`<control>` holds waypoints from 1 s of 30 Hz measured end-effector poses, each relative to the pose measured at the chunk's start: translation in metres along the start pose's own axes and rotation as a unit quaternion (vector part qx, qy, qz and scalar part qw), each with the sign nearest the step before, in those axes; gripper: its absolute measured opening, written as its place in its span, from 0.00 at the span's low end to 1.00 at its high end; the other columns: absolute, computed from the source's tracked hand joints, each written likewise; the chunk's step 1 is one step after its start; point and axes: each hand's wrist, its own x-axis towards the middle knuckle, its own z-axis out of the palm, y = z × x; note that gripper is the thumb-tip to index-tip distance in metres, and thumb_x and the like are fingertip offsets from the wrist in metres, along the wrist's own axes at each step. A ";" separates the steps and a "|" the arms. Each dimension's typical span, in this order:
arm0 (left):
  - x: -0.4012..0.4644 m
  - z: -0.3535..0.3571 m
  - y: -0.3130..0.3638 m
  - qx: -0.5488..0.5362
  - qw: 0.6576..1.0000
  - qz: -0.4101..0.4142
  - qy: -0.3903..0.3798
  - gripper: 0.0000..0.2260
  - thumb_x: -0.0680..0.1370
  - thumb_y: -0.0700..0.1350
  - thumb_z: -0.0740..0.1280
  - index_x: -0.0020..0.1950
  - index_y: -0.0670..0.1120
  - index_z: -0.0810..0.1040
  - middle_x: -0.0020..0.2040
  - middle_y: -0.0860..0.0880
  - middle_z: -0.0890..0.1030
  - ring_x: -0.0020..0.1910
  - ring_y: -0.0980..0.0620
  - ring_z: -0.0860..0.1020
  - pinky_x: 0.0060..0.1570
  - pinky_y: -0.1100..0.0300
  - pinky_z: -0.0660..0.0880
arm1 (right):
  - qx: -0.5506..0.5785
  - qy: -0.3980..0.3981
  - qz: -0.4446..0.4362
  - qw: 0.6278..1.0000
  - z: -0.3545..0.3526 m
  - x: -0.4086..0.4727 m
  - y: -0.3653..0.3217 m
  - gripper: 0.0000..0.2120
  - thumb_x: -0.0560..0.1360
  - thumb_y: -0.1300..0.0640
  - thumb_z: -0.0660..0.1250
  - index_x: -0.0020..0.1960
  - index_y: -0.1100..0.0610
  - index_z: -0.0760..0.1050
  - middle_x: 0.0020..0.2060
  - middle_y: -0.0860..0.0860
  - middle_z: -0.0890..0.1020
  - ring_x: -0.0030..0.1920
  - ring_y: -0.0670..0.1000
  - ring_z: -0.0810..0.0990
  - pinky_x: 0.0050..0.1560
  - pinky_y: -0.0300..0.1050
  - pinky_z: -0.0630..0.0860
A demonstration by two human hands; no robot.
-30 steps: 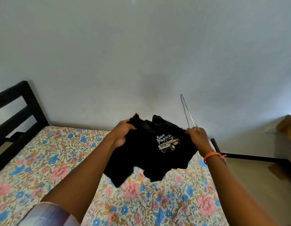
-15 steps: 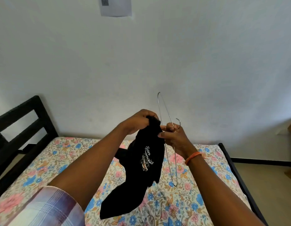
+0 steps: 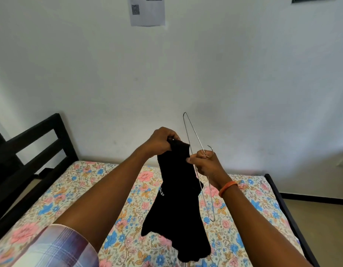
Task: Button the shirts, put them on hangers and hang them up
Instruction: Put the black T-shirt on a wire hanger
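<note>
A black shirt with a bit of white lettering hangs bunched above the bed. My left hand grips its top edge. My right hand holds a thin wire hanger by the neck below its hook, thumb and finger also pinching the shirt's edge. The hanger stands nearly edge-on, one end pointing up, the other down behind the shirt's right side. An orange band sits on my right wrist.
Below lies a bed with a floral sheet and a black frame: headboard at left, rail at right. A white wall fills the back, with a paper sheet stuck high up. Bare floor shows at far right.
The shirt went from spread between both hands, print showing, to bunched and hanging long. My hands came together and rose, and the hanger swung upright beside the shirt.
</note>
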 end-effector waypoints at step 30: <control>0.009 0.060 -0.008 -0.383 0.893 -0.215 -0.102 0.08 0.81 0.38 0.65 0.59 0.39 0.76 0.47 0.43 0.80 0.44 0.48 0.80 0.44 0.54 0.77 | -0.017 0.011 -0.006 1.000 -0.058 0.008 -0.033 0.22 0.76 0.63 0.70 0.32 0.52 0.61 0.36 0.61 0.72 0.24 0.48 0.59 0.26 0.40 0.52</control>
